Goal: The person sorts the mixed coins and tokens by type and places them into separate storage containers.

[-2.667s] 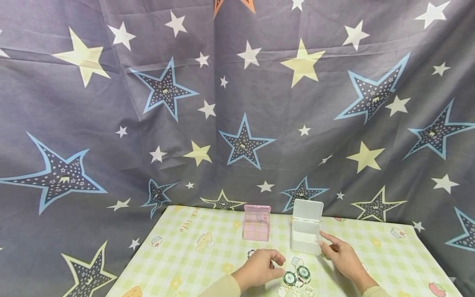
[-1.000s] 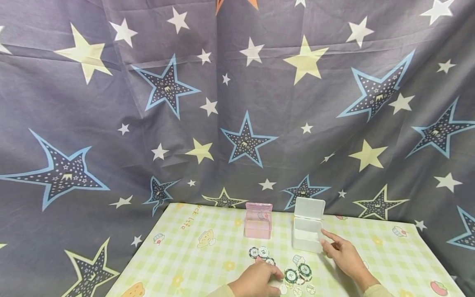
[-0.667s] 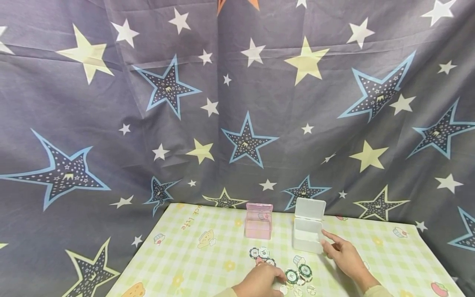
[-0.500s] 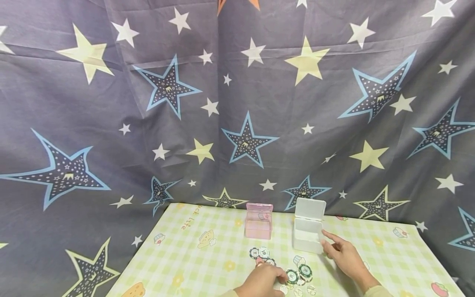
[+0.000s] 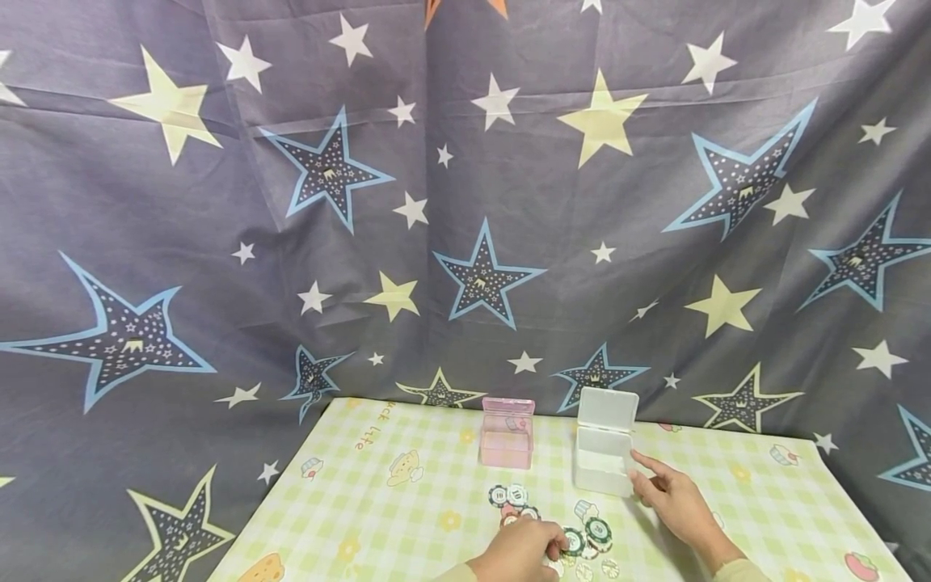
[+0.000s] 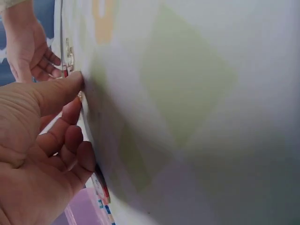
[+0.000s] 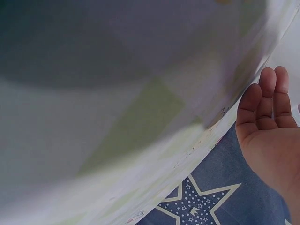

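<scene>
My left hand (image 5: 518, 550) is low over the table, palm down. Its thumb and index fingertips reach down at the small gold-and-clear coins (image 5: 584, 572), right beside a green-rimmed poker chip (image 5: 573, 541). In the left wrist view a gold bit shows between thumb and index; I cannot tell whether they pinch it. The other fingers curl above a red-edged chip (image 6: 100, 186). With fingers extended, my right hand (image 5: 675, 505) rests thumb and index against the right side of the white box (image 5: 602, 478), whose lid stands up. Another green chip (image 5: 599, 531) lies close by.
A pink clear box (image 5: 506, 451) with raised lid stands left of the white one. Dark and white poker chips (image 5: 498, 495) lie in front of it, partly hidden by my left hand. A checked cloth (image 5: 407, 517) covers the table; a starred curtain (image 5: 465, 178) hangs behind.
My left hand has moved from above the chips down and right to the small coins, uncovering chips before the pink box. Lately it shifted slightly rightward. My right hand stays at the white box.
</scene>
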Demonstrator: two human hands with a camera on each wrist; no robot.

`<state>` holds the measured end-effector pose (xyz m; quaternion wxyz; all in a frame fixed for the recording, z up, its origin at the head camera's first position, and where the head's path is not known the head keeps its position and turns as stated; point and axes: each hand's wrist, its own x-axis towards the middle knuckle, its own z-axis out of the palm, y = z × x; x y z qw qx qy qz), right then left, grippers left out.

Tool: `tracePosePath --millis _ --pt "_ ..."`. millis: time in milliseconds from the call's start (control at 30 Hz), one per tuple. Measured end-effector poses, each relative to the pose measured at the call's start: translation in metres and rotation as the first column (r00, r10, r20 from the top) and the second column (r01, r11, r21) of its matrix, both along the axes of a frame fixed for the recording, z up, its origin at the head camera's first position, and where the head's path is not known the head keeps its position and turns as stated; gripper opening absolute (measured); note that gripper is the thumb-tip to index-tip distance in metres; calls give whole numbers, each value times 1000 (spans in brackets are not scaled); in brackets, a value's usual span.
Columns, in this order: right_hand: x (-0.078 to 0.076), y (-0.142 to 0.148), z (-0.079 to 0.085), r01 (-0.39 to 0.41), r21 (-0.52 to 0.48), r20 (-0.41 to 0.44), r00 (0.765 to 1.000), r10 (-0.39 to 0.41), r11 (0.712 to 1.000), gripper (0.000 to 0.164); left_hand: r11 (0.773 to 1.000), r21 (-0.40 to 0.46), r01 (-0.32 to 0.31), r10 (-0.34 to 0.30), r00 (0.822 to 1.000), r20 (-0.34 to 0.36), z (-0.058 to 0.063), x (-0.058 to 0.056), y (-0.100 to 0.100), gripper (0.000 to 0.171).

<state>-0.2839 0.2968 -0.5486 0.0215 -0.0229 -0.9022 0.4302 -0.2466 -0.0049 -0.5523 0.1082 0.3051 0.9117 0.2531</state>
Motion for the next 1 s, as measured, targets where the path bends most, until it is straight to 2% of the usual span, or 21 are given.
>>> tracePosePath --millis 100,233,333,467,533,600,700,833,933,1000 --pt "0 0 0 -2 2 -4 1000 2 1000 59 999 -36 -14 15 1000 26 3 2 3 30" --pt "1 -1 0 0 5 -2 1000 0 1000 59 999 -49 2 1 998 58 5 4 5 21" --pt "0 0 -1 0 4 0 1000 0 1000 59 996 -83 25 -25 1000 10 3 4 6 18" --pt "0 0 -1 0 0 -2 1000 0 1000 60 989 -132 72 -84 992 -89 -10 -4 5 16" --pt "0 0 -1 2 1 -3 1000 -2 1000 61 988 -116 100 -111 990 -93 -17 -9 3 14" --pt "1 0 -1 0 1 -3 1000 0 1000 61 989 -93 111 -120 988 -93 -20 -11 1 11" --pt "1 0 -1 1 3 -2 1000 -1 1000 61 995 -67 71 -73 997 -23 -15 -8 0 13" --pt "1 0 -1 -1 6 -6 1000 1 1000 60 997 -52 -58 61 996 61 -5 2 2 22" --pt "1 0 0 -4 10 -11 1000 4 1000 60 992 -31 -122 124 990 69 -4 5 5 27" --pt "1 0 0 -2 15 -10 1000 2 1000 59 991 -9 -134 135 989 57 -9 2 6 27"
